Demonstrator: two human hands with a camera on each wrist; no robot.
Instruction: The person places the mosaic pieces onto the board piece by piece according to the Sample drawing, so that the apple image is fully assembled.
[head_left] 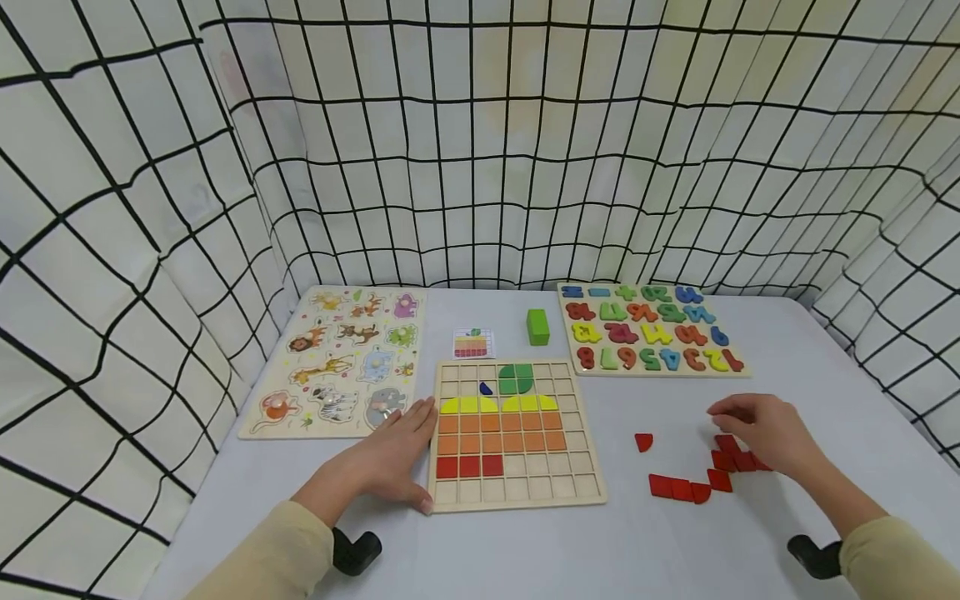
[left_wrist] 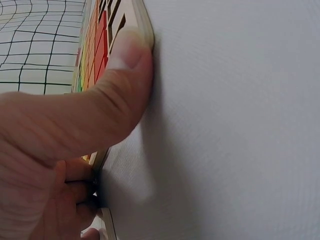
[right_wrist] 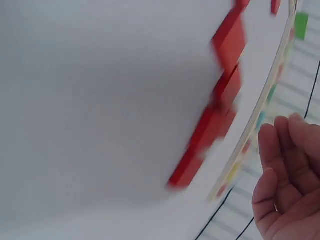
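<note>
A wooden grid board (head_left: 551,492) lies mid-table, holding green leaf-like pieces (head_left: 516,379), a blue piece (head_left: 486,388), a yellow row (head_left: 468,405), an orange row (head_left: 501,422) and three red squares (head_left: 469,467). My left hand (head_left: 393,454) rests along the board's left edge; in the left wrist view its thumb (left_wrist: 127,55) presses the near corner. My right hand (head_left: 768,429) hovers above loose red tiles (head_left: 681,489) right of the board. Its fingers (right_wrist: 282,165) are loosely bent, and no piece shows between them in the right wrist view.
An animal puzzle board (head_left: 330,367) lies at the left and a number puzzle (head_left: 652,329) at the back right. Behind the grid board are a small pattern card (head_left: 473,343) and a green block (head_left: 537,327). White netted walls (head_left: 450,150) surround the table.
</note>
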